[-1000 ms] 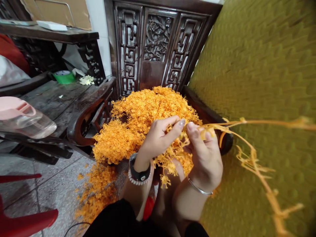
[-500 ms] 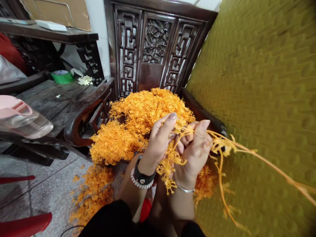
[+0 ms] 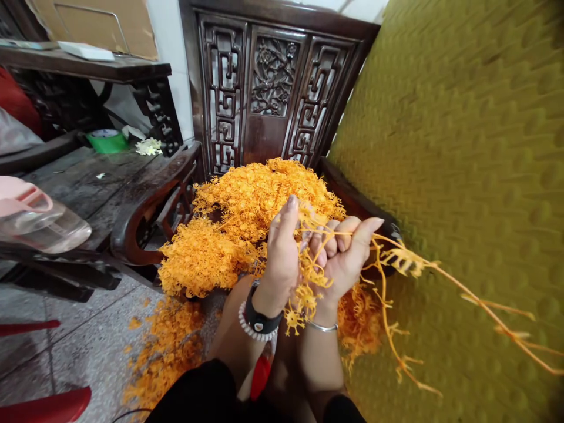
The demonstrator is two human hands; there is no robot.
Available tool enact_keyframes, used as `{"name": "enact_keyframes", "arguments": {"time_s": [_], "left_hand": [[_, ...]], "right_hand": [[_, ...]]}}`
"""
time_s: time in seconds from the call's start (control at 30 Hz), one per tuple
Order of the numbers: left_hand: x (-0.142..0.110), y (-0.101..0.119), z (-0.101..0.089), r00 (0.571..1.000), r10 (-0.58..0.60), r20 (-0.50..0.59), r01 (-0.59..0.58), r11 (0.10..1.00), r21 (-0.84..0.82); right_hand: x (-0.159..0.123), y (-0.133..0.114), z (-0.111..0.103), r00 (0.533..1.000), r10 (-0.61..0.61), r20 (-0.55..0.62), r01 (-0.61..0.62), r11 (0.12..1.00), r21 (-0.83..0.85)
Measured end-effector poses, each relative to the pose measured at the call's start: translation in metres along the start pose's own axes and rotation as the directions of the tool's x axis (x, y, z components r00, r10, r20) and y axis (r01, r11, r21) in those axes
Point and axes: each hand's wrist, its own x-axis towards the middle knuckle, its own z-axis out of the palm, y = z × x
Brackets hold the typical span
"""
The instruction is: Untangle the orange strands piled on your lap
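My left hand [image 3: 281, 255], with a black band and a white beaded bracelet at the wrist, is closed around orange plastic flower pieces [image 3: 307, 294], which hang down between my hands. Just right of it, my right hand [image 3: 348, 258] has its fingers curled and thumb pressed on an orange plastic flower stem [image 3: 434, 264]. Thin side twigs branch off this stem, which runs out to the right edge. Beyond my hands rises a big heap of orange plastic flowers [image 3: 259, 194] on a dark wooden chair. The left fingertips are partly hidden.
A carved wooden chair back [image 3: 268, 138] stands behind the heap. At right is a large yellow-green textured surface [image 3: 462, 147]. On the left bench lie green tape [image 3: 108, 143] and a pink-lidded clear jug [image 3: 48, 220]. More orange flowers [image 3: 165, 346] litter the floor.
Both hands have shifted slightly left. The right-hand fingers show more curled around the stem, and its free end at the right has swung and come further into view.
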Motion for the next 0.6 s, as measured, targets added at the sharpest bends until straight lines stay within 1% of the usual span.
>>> {"name": "enact_keyframes", "arguments": {"time_s": [0.07, 0.1, 0.17, 0.23, 0.3, 0.37, 0.43, 0.5, 0.57, 0.6], "left_hand": [[-0.002, 0.003, 0.001, 0.993, -0.044, -0.109, 0.031, 0.993, -0.115], [-0.002, 0.004, 0.001, 0.987, -0.068, -0.148, 0.044, 0.986, -0.159], [-0.004, 0.006, 0.000, 0.981, -0.098, -0.165, 0.066, 0.979, -0.191], [-0.005, 0.007, -0.001, 0.983, -0.091, -0.161, 0.060, 0.981, -0.186], [-0.005, 0.008, -0.003, 0.990, -0.031, -0.141, 0.009, 0.988, -0.153], [-0.004, 0.009, -0.005, 0.997, 0.037, -0.075, -0.045, 0.992, -0.115], [-0.003, 0.008, -0.008, 0.996, 0.091, -0.003, -0.091, 0.991, -0.103], [-0.003, 0.008, -0.011, 0.991, 0.130, 0.028, -0.127, 0.988, -0.088], [-0.004, 0.009, -0.013, 0.986, 0.155, 0.063, -0.153, 0.987, -0.038], [-0.006, 0.011, -0.014, 0.982, 0.156, 0.106, -0.158, 0.987, 0.010]], "right_hand": [[0.002, 0.001, 0.000, 1.000, 0.027, 0.016, -0.028, 0.998, 0.056], [0.002, 0.002, 0.000, 0.999, 0.043, 0.028, -0.045, 0.996, 0.071], [0.004, 0.004, 0.000, 0.997, 0.061, 0.054, -0.066, 0.994, 0.085], [0.005, 0.005, 0.000, 0.996, 0.058, 0.067, -0.063, 0.994, 0.084], [0.005, 0.005, 0.000, 0.997, 0.040, 0.069, -0.045, 0.996, 0.077], [0.006, 0.002, -0.001, 0.993, 0.048, 0.110, -0.054, 0.997, 0.057], [0.006, -0.002, -0.004, 0.970, 0.117, 0.213, -0.123, 0.992, 0.017], [0.008, -0.007, -0.010, 0.937, 0.193, 0.290, -0.187, 0.981, -0.046], [0.011, -0.011, -0.018, 0.923, 0.238, 0.303, -0.211, 0.970, -0.120], [0.012, -0.013, -0.021, 0.921, 0.250, 0.300, -0.212, 0.965, -0.152]]}}
